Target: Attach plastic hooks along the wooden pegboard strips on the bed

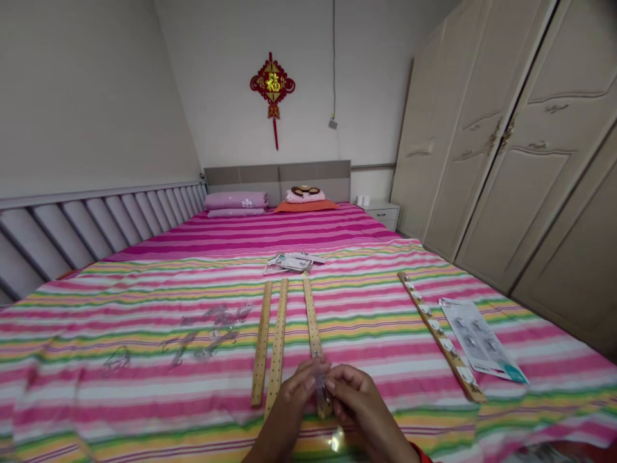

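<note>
Close together at the front, my left hand (295, 393) and my right hand (357, 393) pinch a small clear plastic piece (320, 379) between the fingertips. A bit of metal seems to show at the right fingers, but the piece is too small to name surely. Below it lies a wooden strip (311, 312) with rows of small holes, its near end partly covered by my hands. Two similar strips, one outer (262, 341) and one inner (278, 341), lie to the left. Farther left are several loose clear plastic pieces (216, 328), some with thin metal hooks.
On the right, a wooden strip (436, 328) carries several white round fittings, beside a blister pack (482, 339). More packaging (292, 262) lies beyond the strips. Everything rests on a striped bedspread (144, 386); a railing (110, 218) borders the left, wardrobes (511, 161) the right.
</note>
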`<act>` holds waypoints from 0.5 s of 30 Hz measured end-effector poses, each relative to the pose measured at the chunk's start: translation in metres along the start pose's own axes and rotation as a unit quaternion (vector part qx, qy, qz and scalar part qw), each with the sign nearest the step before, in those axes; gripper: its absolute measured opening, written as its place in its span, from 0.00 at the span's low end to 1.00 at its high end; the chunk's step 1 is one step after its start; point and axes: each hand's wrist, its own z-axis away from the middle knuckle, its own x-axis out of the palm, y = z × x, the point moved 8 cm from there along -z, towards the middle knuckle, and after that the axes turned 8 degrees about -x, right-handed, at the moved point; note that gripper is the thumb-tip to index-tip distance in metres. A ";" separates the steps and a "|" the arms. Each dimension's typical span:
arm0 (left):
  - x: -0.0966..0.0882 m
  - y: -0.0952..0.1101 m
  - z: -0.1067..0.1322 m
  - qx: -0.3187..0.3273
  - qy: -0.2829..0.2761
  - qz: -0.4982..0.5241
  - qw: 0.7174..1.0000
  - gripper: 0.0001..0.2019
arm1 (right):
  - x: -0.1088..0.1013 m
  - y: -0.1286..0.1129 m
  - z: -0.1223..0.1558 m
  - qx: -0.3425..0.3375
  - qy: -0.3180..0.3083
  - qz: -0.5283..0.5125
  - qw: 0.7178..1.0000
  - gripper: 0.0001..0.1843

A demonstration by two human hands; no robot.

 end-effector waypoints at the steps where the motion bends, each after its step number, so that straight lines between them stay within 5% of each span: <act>1: 0.003 -0.001 -0.001 -0.012 -0.002 0.015 1.000 0.18 | 0.000 0.001 -0.001 0.009 -0.003 -0.013 1.000 0.15; 7: 0.020 0.012 -0.011 -0.069 -0.032 0.040 0.996 0.20 | -0.004 0.008 -0.018 0.040 -0.021 -0.074 0.996 0.16; 15: -0.019 0.021 -0.048 -0.034 0.136 -0.031 0.990 0.18 | -0.024 0.009 -0.055 -0.008 0.035 0.023 0.999 0.17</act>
